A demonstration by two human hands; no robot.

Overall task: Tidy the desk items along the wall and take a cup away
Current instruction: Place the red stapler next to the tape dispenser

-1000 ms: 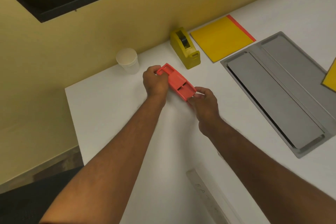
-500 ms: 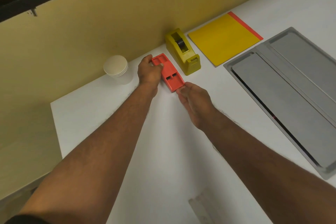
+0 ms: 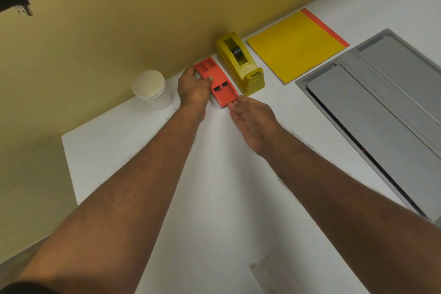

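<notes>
The red organiser (image 3: 226, 95) lies on the tabletop (image 3: 214, 174), one piece only. Nearest to me, my right hand (image 3: 253, 119) touches its near end with almost straight fingers. My left hand (image 3: 193, 89) grips its left side, thumb on top. I judge this item almost placed. Just beside it stands one yellow tape dispenser (image 3: 241, 67), and one yellow pad (image 3: 293, 45) lies along the wall (image 3: 119, 31). One stack of paper cups (image 3: 152, 89), at least three, is not yet taken.

1. The white desk (image 3: 214, 198) is running along a yellow wall (image 3: 119, 31).
2. Sitting by that wall, left to right: a stack of paper cups (image 3: 152, 93), a red tray (image 3: 223, 89), a yellow tape dispenser (image 3: 241, 67) and a yellow pad (image 3: 296, 45).
3. A grey panel (image 3: 381, 114) is lying on the right.
</notes>
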